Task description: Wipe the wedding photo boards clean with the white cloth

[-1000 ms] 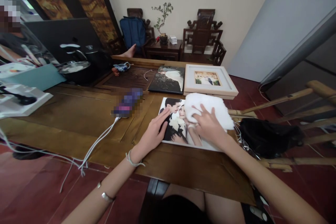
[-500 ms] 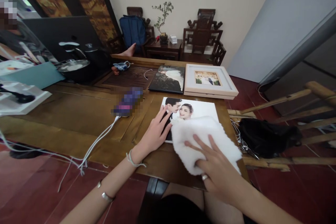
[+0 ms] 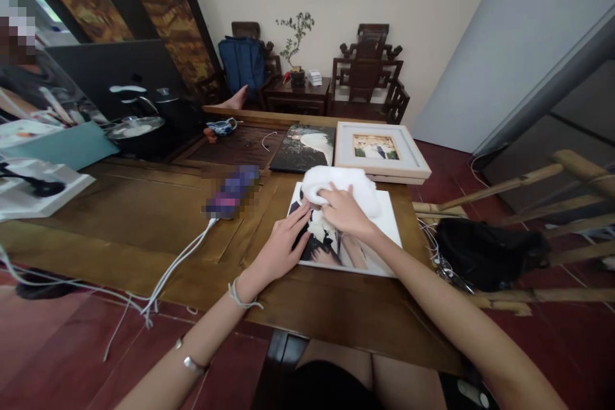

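On the near part of the wooden table (image 3: 158,195), a photo panel (image 3: 331,246) is lying flat, picture upward, and we are apparently wiping it with a white cloth (image 3: 336,175). Our right hand (image 3: 348,211) is pressing the cloth against the panel's far part, fingers parted; whether it is also pinching a fold, we cannot tell. Our left hand (image 3: 283,240) is lying flat over the panel's left edge, its fingers straight and close together, the thumb standing apart.

We are judging the wipe to be in midcourse: the cloth is covering much of the far half, the near half is showing, and nothing is telling us which parts are clean. Probably left is the strip that our left hand is covering.

Just beyond, a dark print (image 3: 307,147) and a framed picture (image 3: 377,147) are lying side by side, leaving little room past the panel's far edge. Leftward, a blurred-out device (image 3: 234,192) with white cables (image 3: 210,224) is lying apart, hardly hindering us; a teal box (image 3: 62,144) and a lidded pot (image 3: 137,128) are standing farther off. Rightward, a black bag (image 3: 485,253) is resting by a bamboo chair (image 3: 504,187).
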Available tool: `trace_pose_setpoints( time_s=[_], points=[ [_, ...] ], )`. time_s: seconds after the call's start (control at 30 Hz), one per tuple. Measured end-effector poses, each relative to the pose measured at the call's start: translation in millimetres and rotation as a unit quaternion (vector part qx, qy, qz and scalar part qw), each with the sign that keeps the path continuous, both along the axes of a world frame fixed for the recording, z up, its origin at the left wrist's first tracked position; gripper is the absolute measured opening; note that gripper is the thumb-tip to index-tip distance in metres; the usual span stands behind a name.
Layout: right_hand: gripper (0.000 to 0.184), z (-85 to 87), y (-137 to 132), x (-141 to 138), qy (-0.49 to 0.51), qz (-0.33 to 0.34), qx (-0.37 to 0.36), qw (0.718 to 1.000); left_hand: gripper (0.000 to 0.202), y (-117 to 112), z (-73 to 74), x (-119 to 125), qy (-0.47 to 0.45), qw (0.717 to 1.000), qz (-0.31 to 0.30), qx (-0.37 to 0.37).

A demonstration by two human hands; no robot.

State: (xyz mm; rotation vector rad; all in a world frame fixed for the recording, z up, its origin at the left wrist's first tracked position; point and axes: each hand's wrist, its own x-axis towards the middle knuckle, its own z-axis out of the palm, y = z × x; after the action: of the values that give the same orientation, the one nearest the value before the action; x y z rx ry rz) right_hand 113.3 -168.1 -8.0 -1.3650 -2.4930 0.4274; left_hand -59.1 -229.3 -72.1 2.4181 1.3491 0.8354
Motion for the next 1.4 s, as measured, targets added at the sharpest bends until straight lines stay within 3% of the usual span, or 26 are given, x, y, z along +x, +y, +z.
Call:
trace_pose_setpoints(
  time_s=[0.1,0.17,0.43,0.57,0.7,0.8,0.9,1.1,1.2,1.3,1.4],
  points=[
    [0.047,-0.7,8.4,-18.1,0.018,0.028,-0.001,0.999,0.046,0.1,-1.5,-0.9,-0.007,1.0,0.005,-0.008],
    [0.047,-3.3,4.5,-12.0,0.019,0.033,0.006,0.999,0.046,0.2,-2.1,-1.1,-0.013,1.0,0.006,-0.01],
    [0.039,-17.0,-25.1,93.6,-0.04,-0.045,0.074,0.995,0.048,0.7,0.2,0.6,-0.028,1.0,-0.006,-0.012],
    [0.029,-25.7,-73.3,115.8,-0.045,-0.035,0.107,0.993,0.047,-0.6,1.8,1.4,-0.029,1.0,0.002,-0.011],
    [0.031,-22.0,-141.5,105.0,-0.048,0.045,0.084,0.994,0.047,-1.0,1.0,1.1,-0.028,1.0,0.005,-0.007],
    [0.033,-12.5,-165.5,92.9,-0.048,0.09,0.038,0.994,0.047,-0.3,-0.5,-0.5,-0.025,1.0,0.0,-0.003],
    [0.036,-5.9,-147.5,88.2,-0.037,0.086,0.006,0.996,0.047,0.2,-0.2,-2.1,-0.025,1.0,-0.002,0.001],
    [0.04,-5.0,-43.9,91.7,-0.042,0.0,0.04,0.998,0.047,-0.5,3.4,-2.9,-0.021,1.0,0.002,-0.02],
    [0.042,-5.5,-11.0,90.9,-0.051,-0.023,0.052,0.997,0.047,0.1,2.4,-3.4,-0.02,1.0,0.0,-0.022],
    [0.041,-7.9,-14.1,88.4,-0.064,-0.029,0.054,0.996,0.047,0.7,0.9,-3.9,-0.024,1.0,-0.005,-0.015],
    [0.036,-10.4,-51.6,86.6,-0.073,-0.003,0.038,0.997,0.047,0.1,1.3,-3.3,-0.03,0.999,-0.006,-0.009]
  ],
)
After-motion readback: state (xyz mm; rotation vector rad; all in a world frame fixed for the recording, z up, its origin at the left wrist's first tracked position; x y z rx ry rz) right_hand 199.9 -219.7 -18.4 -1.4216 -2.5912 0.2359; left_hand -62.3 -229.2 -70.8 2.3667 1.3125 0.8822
